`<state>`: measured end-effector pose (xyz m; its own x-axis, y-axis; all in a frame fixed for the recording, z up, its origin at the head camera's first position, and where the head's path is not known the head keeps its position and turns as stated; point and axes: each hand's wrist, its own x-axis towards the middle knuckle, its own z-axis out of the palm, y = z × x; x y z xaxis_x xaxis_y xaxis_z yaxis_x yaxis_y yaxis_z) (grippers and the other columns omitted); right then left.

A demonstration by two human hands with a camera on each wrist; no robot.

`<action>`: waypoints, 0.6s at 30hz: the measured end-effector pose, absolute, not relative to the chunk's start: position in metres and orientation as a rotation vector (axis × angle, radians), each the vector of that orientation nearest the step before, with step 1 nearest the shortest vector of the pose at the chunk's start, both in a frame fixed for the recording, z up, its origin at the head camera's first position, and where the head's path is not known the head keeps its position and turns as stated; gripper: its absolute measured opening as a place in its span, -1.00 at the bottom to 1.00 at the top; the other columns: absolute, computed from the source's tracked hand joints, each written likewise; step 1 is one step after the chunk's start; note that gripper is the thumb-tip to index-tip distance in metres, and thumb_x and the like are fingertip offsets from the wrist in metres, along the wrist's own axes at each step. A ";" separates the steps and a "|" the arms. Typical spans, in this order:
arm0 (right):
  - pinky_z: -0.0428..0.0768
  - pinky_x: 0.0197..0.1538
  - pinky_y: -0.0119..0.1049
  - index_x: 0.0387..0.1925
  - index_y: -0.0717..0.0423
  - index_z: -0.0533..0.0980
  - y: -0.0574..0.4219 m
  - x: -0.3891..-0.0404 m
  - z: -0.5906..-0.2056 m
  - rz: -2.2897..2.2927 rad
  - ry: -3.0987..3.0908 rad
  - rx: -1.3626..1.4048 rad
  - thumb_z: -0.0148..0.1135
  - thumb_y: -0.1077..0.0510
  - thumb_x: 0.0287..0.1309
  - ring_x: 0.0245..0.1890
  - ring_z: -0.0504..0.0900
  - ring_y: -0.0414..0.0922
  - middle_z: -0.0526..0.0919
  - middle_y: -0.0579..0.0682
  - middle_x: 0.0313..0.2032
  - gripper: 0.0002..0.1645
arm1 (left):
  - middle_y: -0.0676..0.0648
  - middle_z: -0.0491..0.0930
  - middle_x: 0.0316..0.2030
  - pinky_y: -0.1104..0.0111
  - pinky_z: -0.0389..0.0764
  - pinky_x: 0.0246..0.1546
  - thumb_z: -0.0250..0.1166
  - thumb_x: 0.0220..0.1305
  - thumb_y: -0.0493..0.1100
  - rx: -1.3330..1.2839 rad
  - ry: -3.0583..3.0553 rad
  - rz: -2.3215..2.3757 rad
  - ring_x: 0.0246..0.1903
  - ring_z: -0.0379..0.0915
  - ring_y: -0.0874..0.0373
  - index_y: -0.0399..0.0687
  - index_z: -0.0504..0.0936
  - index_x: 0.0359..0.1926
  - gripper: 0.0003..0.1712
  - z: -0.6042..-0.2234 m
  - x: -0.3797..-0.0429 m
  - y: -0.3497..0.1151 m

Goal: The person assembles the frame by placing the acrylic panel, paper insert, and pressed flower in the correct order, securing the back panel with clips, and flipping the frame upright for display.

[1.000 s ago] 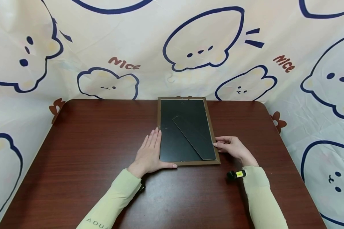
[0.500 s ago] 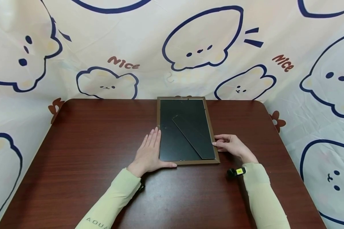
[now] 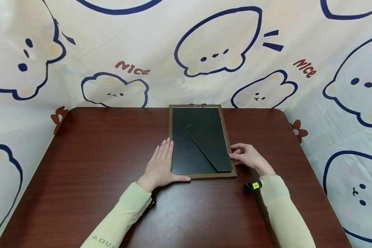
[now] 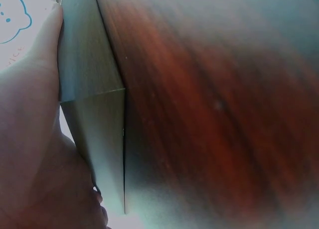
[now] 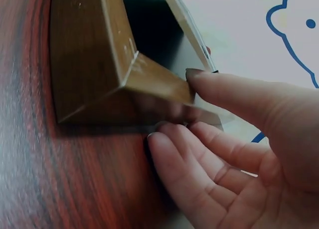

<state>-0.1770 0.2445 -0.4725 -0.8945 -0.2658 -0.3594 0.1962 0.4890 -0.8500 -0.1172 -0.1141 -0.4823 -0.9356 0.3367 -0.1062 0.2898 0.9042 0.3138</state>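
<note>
A picture frame (image 3: pixel 201 140) lies face down on the table, its black back and the slanted edge of its easel leg (image 3: pixel 208 151) showing. My left hand (image 3: pixel 159 168) lies flat at its near left corner, straight fingers along the left side and thumb along the bottom edge. On the right side, my right hand (image 3: pixel 250 159) grips the frame's edge. In the right wrist view, the thumb (image 5: pixel 209 87) rests on the brown rim (image 5: pixel 154 77) while the curled fingers (image 5: pixel 174 149) sit against the outer side. The left wrist view shows the frame's corner (image 4: pixel 94 109) beside the hand.
The dark red-brown wooden table (image 3: pixel 111 144) extends on both sides of the frame. Behind it hangs a cream cloth (image 3: pixel 161 41) printed with blue cartoon outlines. A small black wrist device (image 3: pixel 252 186) with a yellow label is at the right cuff.
The right hand has tilted and shifted slightly at the frame's right edge. The left hand and the frame stay in place; the whole view drifts a little to the left.
</note>
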 end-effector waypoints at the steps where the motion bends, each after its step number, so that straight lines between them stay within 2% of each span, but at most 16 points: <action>1: 0.73 -0.17 -0.15 0.30 0.45 0.37 0.244 -0.177 -0.472 -1.369 2.302 -0.054 0.32 0.23 0.33 -0.30 0.68 -0.07 0.67 0.17 -0.25 -0.39 | -0.21 -0.39 0.60 0.11 -0.29 0.51 0.18 -0.19 0.80 0.484 2.911 0.442 0.57 -0.47 -0.06 -0.29 -0.24 0.60 0.70 -0.483 -0.117 -0.114; 12: 0.68 -0.25 -0.17 0.24 0.38 0.36 0.237 -0.176 -0.470 -1.255 2.383 -0.032 0.25 0.26 0.36 -0.37 0.63 -0.03 0.61 0.09 -0.30 -0.49 | -0.20 -0.41 0.60 0.11 -0.31 0.51 0.18 -0.18 0.80 0.476 2.897 0.447 0.56 -0.50 -0.05 -0.27 -0.28 0.60 0.70 -0.483 -0.118 -0.112; 18: 0.54 -0.28 -0.20 0.12 0.36 0.36 0.237 -0.176 -0.469 -1.263 2.424 -0.164 0.23 0.32 0.33 -0.44 0.58 0.01 0.61 0.08 -0.45 -0.60 | -0.22 -0.38 0.60 0.10 -0.27 0.51 0.19 -0.18 0.79 0.485 2.910 0.453 0.56 -0.46 -0.07 -0.29 -0.25 0.60 0.70 -0.482 -0.117 -0.113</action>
